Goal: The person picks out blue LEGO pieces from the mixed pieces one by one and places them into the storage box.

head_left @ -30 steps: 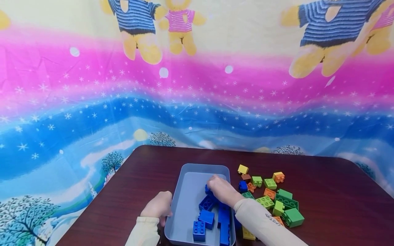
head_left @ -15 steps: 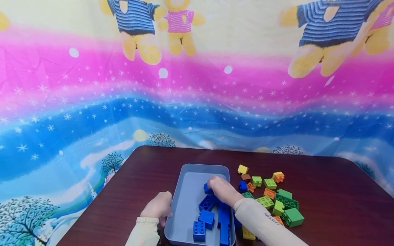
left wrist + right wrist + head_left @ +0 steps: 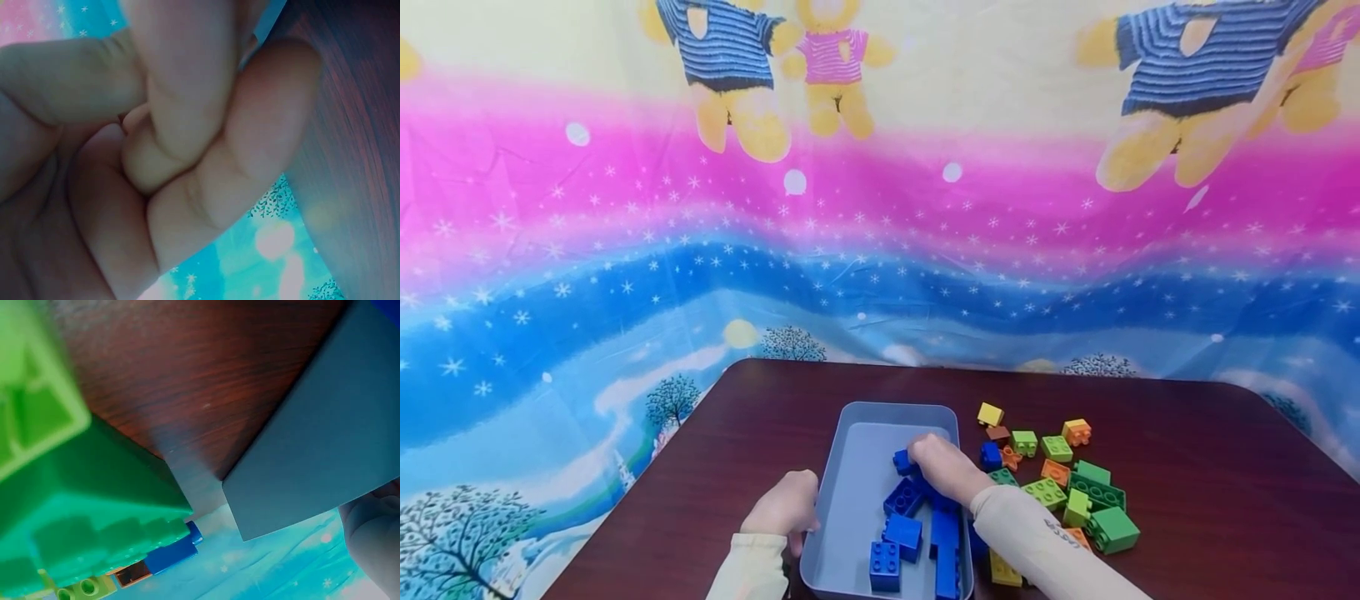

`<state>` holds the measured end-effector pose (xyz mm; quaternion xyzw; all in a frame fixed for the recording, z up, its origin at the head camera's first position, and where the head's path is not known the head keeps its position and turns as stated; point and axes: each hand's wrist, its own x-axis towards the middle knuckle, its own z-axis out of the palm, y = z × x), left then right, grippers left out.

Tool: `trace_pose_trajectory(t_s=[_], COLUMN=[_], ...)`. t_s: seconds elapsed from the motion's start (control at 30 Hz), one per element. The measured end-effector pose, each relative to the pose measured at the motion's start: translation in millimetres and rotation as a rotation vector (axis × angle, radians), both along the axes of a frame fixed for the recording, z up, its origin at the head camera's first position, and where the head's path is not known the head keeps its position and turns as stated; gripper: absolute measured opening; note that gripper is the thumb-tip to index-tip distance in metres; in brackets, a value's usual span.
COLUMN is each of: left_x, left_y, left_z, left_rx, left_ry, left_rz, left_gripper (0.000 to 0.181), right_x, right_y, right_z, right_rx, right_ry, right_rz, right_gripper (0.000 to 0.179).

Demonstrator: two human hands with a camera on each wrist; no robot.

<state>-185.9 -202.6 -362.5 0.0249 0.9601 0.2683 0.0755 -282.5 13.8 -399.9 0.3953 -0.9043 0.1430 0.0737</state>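
Note:
A grey-blue tray stands on the table with several blue toy bricks in it. My right hand reaches over its right wall and pinches a small blue brick inside the tray. Just below that hand lie another blue brick, a blue block and a studded blue brick. On the tray's left side, my left hand has curled fingers at the wall and seems to grip it. The left wrist view shows those bent fingers closely, but the contact is mostly hidden.
Right of the tray lie loose green, orange, yellow and brown bricks, among them a green brick, an orange brick and a blue brick. The dark wooden table meets a printed cloth behind it.
The blue brick in my right hand has shifted slightly left, and more of it shows. My left hand stays at the tray's side. The view has tilted a little.

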Motion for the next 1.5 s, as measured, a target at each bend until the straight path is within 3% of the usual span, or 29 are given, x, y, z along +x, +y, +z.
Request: trace_pose_trajectory(t_s=[0.2, 0.7, 1.03, 1.27, 1.5], left_x=[0.2, 0.4, -0.5, -1.9, -0.9], left_y=[0.7, -1.5, -2.6, -2.6, -1.0], left_z=[-0.2, -1.9, -3.5, -5.6, -4.9], left_rx=[0.008, -0.01, -0.003, -0.03, -0.041], left_ry=[0.011, -0.012, 0.009, -0.02, -0.01], left_rz=[-0.001, 0.004, -0.011, -0.024, -0.006], left_gripper=[0.022, 0.023, 0.024, 0.024, 0.026], right_x=[1.0, 0.6, 0.8, -0.3, -1.7], right_y=[4, 22, 28, 32, 36], right_z=[2.5, 4.8, 7.1, 9.1, 10.4], right_rx=[0.02, 0.0, -0.021, -0.035, -0.021], right_ry=[0.014, 0.189, 0.208, 0.226, 0.231], right_rz=[-0.031, -0.008, -0.03, -0.012, -0.054], right_gripper=[0.02, 0.005, 0.005, 0.004, 0.004])
